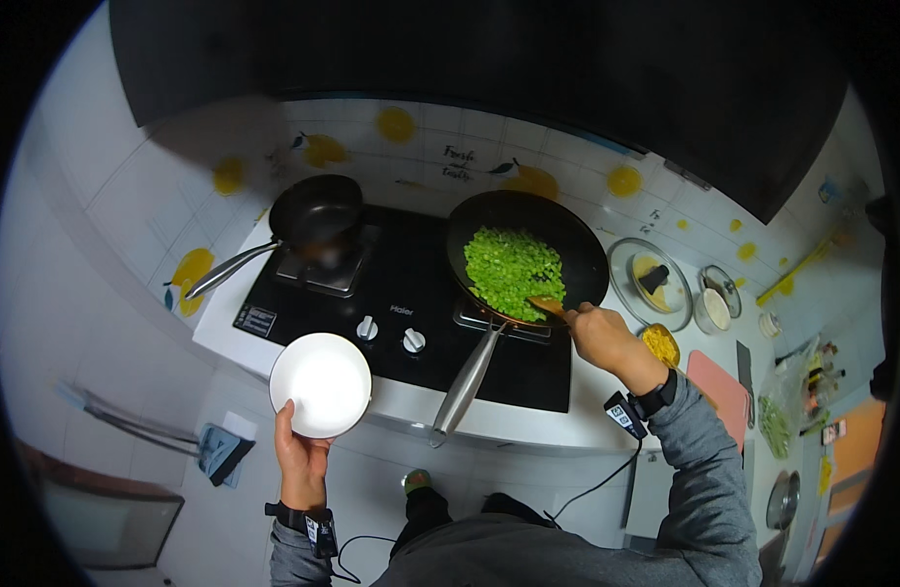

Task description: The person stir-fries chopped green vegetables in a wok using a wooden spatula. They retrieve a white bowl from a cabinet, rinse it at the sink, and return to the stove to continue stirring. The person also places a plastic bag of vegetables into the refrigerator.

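Note:
My left hand [300, 455] holds a round white bowl [321, 384] by its rim, thumb on the inner edge, in front of the stove's left part. No food shows in the bowl. My right hand [604, 336] grips a wooden spatula [549, 304], whose blade touches chopped green vegetables [514, 271] near the front edge of a black wok [582, 253]. The wok sits over the right burner of a black gas cooktop [399, 334], its metal handle [468, 385] pointing towards me.
A smaller black pan [316, 209] stands at the left burner. To the right are a glass lid [620, 275], a dish of yellow food [660, 345], a white container [713, 310], a pink cutting board [721, 392] and a bag of green vegetables [779, 422]. A dark range hood [479, 59] hangs above.

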The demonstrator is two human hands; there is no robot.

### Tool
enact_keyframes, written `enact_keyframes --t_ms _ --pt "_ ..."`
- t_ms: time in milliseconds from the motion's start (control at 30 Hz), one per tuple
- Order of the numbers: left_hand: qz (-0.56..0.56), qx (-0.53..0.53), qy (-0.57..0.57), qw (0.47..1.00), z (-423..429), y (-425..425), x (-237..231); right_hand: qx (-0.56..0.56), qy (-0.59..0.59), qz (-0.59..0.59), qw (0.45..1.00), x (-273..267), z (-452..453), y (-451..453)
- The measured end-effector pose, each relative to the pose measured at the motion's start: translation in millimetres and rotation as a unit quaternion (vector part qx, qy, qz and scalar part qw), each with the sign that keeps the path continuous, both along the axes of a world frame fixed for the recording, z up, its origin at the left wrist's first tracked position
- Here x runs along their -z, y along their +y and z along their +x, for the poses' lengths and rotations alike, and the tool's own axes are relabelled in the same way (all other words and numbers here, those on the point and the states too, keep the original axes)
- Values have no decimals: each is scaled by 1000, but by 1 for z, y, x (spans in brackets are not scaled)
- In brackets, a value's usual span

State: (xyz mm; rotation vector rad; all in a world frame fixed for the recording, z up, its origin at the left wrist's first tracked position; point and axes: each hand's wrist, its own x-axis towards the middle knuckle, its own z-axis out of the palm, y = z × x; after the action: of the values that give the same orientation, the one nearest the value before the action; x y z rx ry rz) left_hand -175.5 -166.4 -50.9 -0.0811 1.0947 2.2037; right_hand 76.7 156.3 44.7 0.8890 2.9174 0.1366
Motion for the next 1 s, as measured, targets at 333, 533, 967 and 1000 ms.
enact_keyframes --t_ms 333,533,967,1000 --pt "-2 32 -30 999 -36 24 14 59 -93 -24 994 -72 -3 15" --pt "-2 16 -42 999 -32 24 16 -8 -137 -5 991 -32 -53 19" --pt "-33 34 -50 998 -20 23 20 90 -2 -100 991 -3 -45 81" --pt "-27 50 -48 997 -19 25 23 79 46 -99 991 -3 -44 79"
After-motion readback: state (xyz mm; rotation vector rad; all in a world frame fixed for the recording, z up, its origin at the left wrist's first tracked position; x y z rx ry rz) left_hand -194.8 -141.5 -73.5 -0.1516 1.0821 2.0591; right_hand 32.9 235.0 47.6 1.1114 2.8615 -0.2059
